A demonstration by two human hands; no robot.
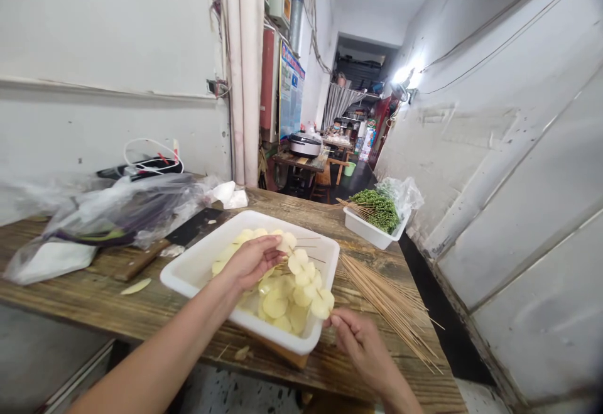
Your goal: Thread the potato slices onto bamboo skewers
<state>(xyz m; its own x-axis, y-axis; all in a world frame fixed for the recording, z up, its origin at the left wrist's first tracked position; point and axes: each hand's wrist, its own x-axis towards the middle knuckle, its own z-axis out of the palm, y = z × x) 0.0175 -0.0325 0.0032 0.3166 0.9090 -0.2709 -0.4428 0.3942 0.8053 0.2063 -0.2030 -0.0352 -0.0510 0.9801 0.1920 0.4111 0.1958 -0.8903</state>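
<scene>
My left hand (pixel 257 260) is closed on a pale yellow slice at the upper end of a skewer of potato-like slices (pixel 306 276). My right hand (pixel 355 332) pinches the skewer's lower end, just past the last slice, over the near right corner of the white tub (pixel 174 276). The threaded slices overlap in a slanting row between my two hands. Below them, inside the tub, loose slices (pixel 276 304) lie in liquid, and more skewered slices rest along its far side, partly hidden by my left hand.
Bare bamboo sticks (pixel 386 301) are spread right of the tub. Behind them stands a white container (pixel 372 233) with green skewers (pixel 379 210). A cleaver (pixel 191 228), plastic bags (pixel 122 207) and a single slice (pixel 136 286) lie on the wooden table (pixel 155 316) at left.
</scene>
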